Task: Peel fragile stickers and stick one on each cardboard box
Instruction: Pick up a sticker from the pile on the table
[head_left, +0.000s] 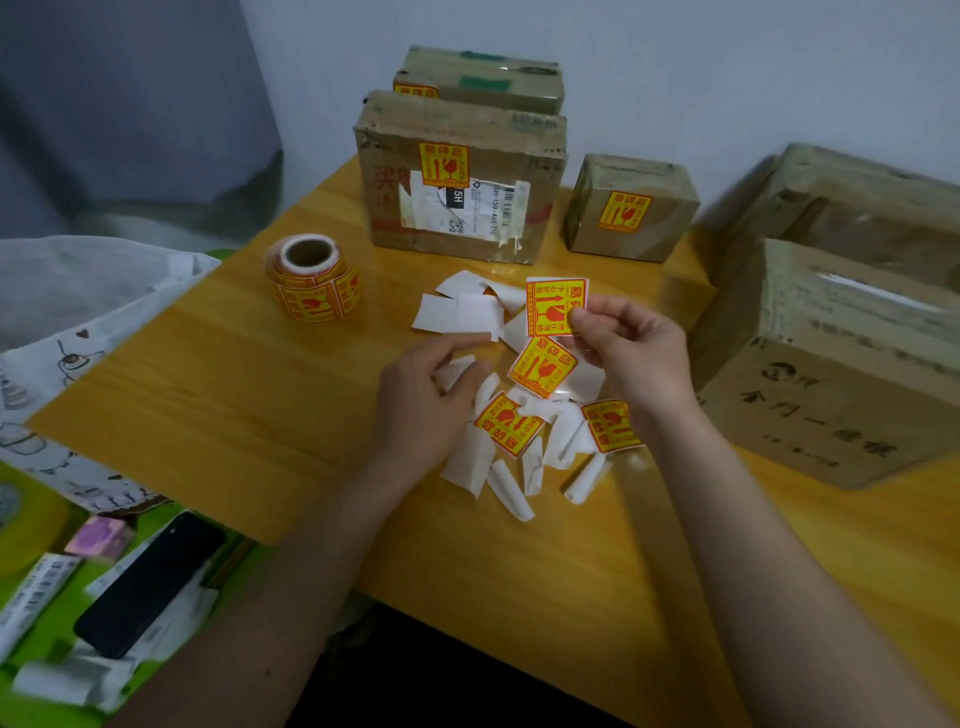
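A yellow wooden table (208, 374) stands against a pale wall. The right hand (628, 348) pinches a fragile sticker (556, 306) by its edge, lifted off the tabletop. The left hand (421, 400), close by but apart, curls its fingers on a white backing scrap (453, 370). Between the hands lie loose stickers (543, 366) among curled backing papers (511, 493). Beyond the hands stand stickered boxes (457, 208). A plain box (831, 395) sits right of the right hand, and the sticker roll (311, 280) stands beyond the left hand.

Box (857, 208) partly off right edge
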